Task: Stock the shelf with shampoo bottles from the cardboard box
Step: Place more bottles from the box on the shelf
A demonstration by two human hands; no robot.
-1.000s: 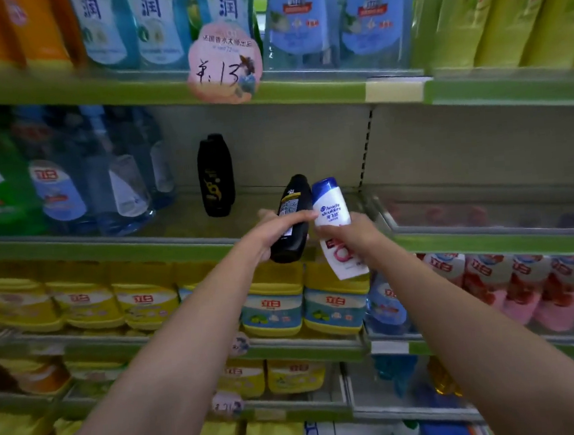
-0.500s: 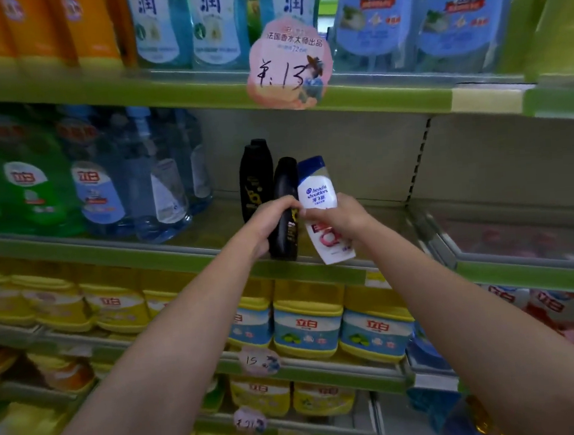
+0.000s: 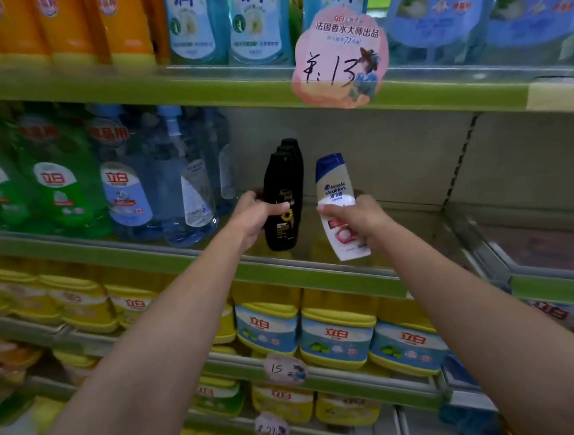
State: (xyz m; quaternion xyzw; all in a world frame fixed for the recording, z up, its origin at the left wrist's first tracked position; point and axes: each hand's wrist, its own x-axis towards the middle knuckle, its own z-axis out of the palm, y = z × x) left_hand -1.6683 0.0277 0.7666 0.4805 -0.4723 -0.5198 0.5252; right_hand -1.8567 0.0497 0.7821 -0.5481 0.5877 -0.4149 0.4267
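The left hand point(image 3: 256, 216) is clamped around the middle of a black plastic shampoo bottle point(image 3: 283, 204), held upright over the green-edged shelf point(image 3: 317, 273); base contact appears unconfirmed. The right hand point(image 3: 356, 217) grips a white, blue-capped plastic shampoo bottle point(image 3: 338, 206), tilted, just beside the black one.

Arms: both bare, extended forward and up, apart | Left hand point(image 3: 256, 216): fingers curled closed around a black bottle point(image 3: 283, 204), held upright | Right hand point(image 3: 357, 217): closed around a white bottle point(image 3: 338, 210), tilted slightly left at top
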